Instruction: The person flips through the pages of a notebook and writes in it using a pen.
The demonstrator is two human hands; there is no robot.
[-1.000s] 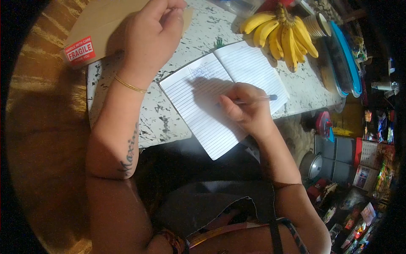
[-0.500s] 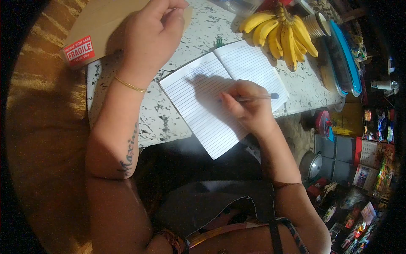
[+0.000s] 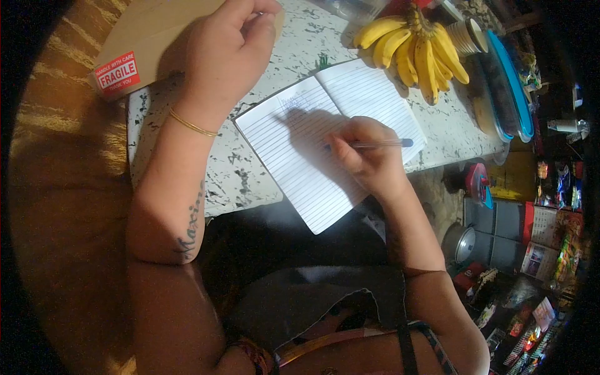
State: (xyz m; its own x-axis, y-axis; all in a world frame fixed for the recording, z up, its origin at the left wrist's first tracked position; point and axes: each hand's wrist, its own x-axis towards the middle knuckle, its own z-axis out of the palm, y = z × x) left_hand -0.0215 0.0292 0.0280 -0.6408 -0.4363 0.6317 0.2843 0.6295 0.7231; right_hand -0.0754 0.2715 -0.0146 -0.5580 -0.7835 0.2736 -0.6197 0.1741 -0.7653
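Note:
A ballpoint pen (image 3: pixel 400 143) with a dark end lies across my right hand (image 3: pixel 370 159), gripped between thumb and fingers. That hand rests on the open lined notebook (image 3: pixel 306 194), its shadow falling over the page. Some blue handwriting shows near the top of the left page; the rest of that page's visible lines are bare. My left hand (image 3: pixel 234 53) is beside the brown cardboard box (image 3: pixel 150 31), at the top edge of the view. Its fingers are curled, and anything inside them is hidden. A thin gold bracelet circles the left wrist.
Yellow bananas (image 3: pixel 425 53) lie against the notebook's far corner. Beside them are stacked paper cups (image 3: pixel 467 37) and a blue-lidded container (image 3: pixel 509 84). The white speckled table (image 3: pixel 231 178) ends near my lap. A metal pot (image 3: pixel 464 244) and hanging packets are lower right.
Almost nothing differs. My right hand and the pen have shifted very slightly on the page; the left hand stays by the box.

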